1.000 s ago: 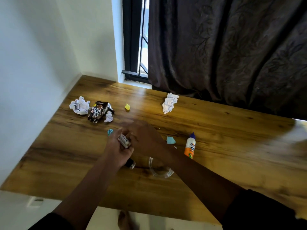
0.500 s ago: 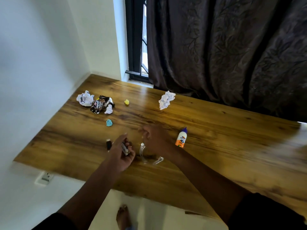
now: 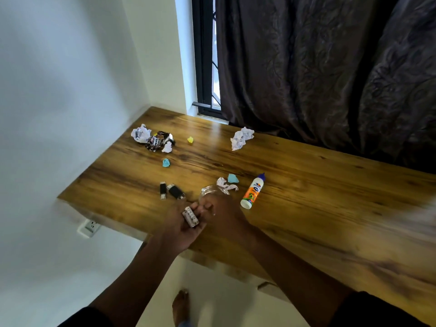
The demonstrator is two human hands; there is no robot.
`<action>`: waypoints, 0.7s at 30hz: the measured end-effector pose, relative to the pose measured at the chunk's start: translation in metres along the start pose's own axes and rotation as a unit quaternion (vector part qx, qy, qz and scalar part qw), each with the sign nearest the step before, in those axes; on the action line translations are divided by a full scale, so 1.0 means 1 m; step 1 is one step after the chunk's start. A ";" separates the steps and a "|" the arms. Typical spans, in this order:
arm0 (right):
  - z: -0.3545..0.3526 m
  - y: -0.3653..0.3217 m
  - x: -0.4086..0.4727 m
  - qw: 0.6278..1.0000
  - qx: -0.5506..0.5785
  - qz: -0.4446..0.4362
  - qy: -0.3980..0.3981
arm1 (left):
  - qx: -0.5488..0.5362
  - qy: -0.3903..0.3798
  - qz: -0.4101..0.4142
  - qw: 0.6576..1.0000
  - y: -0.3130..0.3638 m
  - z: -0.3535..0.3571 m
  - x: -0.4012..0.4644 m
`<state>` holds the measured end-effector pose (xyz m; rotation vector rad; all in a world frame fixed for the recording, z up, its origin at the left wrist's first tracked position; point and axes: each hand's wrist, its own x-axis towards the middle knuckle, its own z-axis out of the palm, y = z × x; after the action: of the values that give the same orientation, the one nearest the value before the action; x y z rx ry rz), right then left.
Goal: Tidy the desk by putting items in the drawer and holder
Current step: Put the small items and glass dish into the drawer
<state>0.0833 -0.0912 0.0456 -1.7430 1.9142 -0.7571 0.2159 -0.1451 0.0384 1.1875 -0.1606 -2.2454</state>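
Silver batteries (image 3: 190, 217) in left hand (image 3: 181, 228)

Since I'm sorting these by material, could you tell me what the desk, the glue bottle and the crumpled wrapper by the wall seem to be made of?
Desk: wood or wood-look laminate, glossy; bold grain, window glare.
Glue bottle: smooth plastic, seemingly; white body, orange printed label, blue cap.
Crumpled wrapper: probably foil or plastic film; dark, printed, shiny creases.

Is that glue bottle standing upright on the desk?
No, the glue bottle lies on its side on the desk, cap pointing toward the curtain.
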 end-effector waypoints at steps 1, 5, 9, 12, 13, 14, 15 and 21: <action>-0.001 -0.003 0.000 1.000 0.007 0.008 -0.001 | 0.002 -0.006 -0.002 1.000 0.000 0.004 -0.003; -0.001 0.003 0.007 0.999 0.007 0.035 -0.006 | 0.052 0.003 -0.007 0.999 0.007 0.023 -0.003; -0.011 0.007 0.019 0.995 0.013 0.103 0.013 | 0.127 -0.004 -0.019 0.992 0.016 0.047 0.006; -0.019 0.015 0.033 0.986 0.042 0.163 0.010 | 0.189 -0.004 -0.018 0.982 0.017 0.061 0.018; -0.022 0.018 0.037 0.983 0.052 0.175 0.005 | 0.215 0.008 -0.019 0.976 0.019 0.064 0.021; -0.024 0.021 0.041 0.981 0.053 0.185 -0.001 | 0.235 0.017 -0.023 0.972 0.020 0.067 0.025; -0.025 0.023 0.044 0.980 0.044 0.194 -0.006 | 0.252 0.025 -0.029 0.967 0.022 0.069 0.028; -0.032 0.024 0.052 0.978 -0.036 0.206 -0.024 | 0.295 0.002 -0.072 0.953 0.029 0.083 0.032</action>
<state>0.0390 -0.1382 0.0558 -1.3181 2.1898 -0.4916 0.1497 -0.1994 0.0755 1.5398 -0.8140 -2.3990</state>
